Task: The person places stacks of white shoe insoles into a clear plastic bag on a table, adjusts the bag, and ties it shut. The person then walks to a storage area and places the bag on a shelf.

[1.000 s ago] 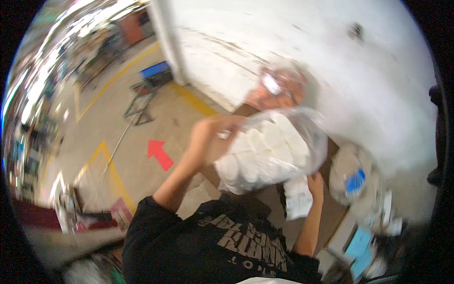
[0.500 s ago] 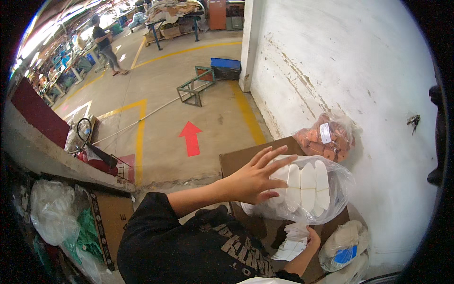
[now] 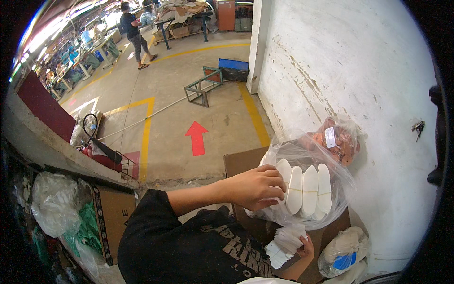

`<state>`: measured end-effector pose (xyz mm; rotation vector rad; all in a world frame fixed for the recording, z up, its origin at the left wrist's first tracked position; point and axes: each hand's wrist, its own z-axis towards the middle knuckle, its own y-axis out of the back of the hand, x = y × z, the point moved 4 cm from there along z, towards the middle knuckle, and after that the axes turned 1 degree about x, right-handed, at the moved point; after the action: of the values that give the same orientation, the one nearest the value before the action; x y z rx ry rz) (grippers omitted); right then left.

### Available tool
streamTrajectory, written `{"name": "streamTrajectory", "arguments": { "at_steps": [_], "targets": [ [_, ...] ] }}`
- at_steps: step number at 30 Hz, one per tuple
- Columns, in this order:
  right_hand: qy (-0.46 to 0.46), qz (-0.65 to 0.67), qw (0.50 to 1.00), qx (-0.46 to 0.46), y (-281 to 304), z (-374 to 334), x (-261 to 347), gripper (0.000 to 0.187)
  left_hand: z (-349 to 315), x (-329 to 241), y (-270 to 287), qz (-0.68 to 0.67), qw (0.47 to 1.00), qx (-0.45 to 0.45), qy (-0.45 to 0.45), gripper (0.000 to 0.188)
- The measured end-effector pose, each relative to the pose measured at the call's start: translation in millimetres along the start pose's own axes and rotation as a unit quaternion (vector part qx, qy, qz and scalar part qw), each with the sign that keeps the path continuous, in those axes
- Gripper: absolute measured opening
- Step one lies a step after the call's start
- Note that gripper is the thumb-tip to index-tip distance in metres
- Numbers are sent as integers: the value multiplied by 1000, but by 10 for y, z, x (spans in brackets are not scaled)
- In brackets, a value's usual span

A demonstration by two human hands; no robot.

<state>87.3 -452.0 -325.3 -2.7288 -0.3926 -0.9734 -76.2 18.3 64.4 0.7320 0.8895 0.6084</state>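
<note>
Beside a scuffed white wall [image 3: 350, 71], banded white pieces [image 3: 309, 191] are handled in an open plastic bag

On a brown surface [image 3: 241, 163] at the wall's left, white pieces with rounded ends are seen standing side by side in a clear plastic bag [image 3: 341, 187], a thin yellowish band stretched across them. The left hand [image 3: 257, 187] is placed at the left end of the row, its fingers bent; whether anything is gripped by them cannot be told from this angle. At the near side of the bag, a fanned stack of white slips [image 3: 283, 242] is grasped at its right edge by the right hand [image 3: 305, 248].

Against the wall, on the far right of the row, a bag of orange pieces [image 3: 344, 150] is propped, a white label shown on its front. To the near right, a bag of beige items [image 3: 343, 255] is marked by a blue patch. On the left, crumpled clear plastic [image 3: 54, 203] and green sheeting [image 3: 89, 227] are heaped beside a cardboard box [image 3: 113, 225]. Farther off, the floor [image 3: 165, 123] is painted with yellow lines and a red arrow [image 3: 196, 138], beyond which a metal frame [image 3: 203, 90] and a blue bin [image 3: 234, 64] are set down. At the far left, a person in dark clothes [image 3: 134, 35] is seen standing.
</note>
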Motion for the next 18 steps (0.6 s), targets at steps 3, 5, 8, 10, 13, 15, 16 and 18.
{"name": "streamTrajectory", "arguments": {
  "at_steps": [3,5,8,10,13,15,16,18],
  "targets": [
    [59,11,998,-7,29,-105,24,60,-45,22,-2,33,998,25,43,30],
    [125,15,991,-47,140,-217,136,56,-69,26,11,57,997,24,51,32],
    [233,-25,961,-151,337,-517,511,58,-85,19,40,73,997,2,23,29],
    [319,-105,919,-205,391,-828,964,58,-90,3,58,78,997,-16,-7,26],
    [463,-228,792,-327,246,-1514,1701,55,-90,29,36,-4,999,25,33,18],
    [531,-239,720,-377,17,-1996,2176,53,-98,-10,69,-2,1000,13,11,15],
    [579,-240,687,-368,-150,-2236,2407,53,-102,-30,91,-1,1000,7,-1,13],
    [668,-235,617,-343,-547,-2695,2731,53,-112,-66,152,13,999,-25,-25,15]
  ]
}}
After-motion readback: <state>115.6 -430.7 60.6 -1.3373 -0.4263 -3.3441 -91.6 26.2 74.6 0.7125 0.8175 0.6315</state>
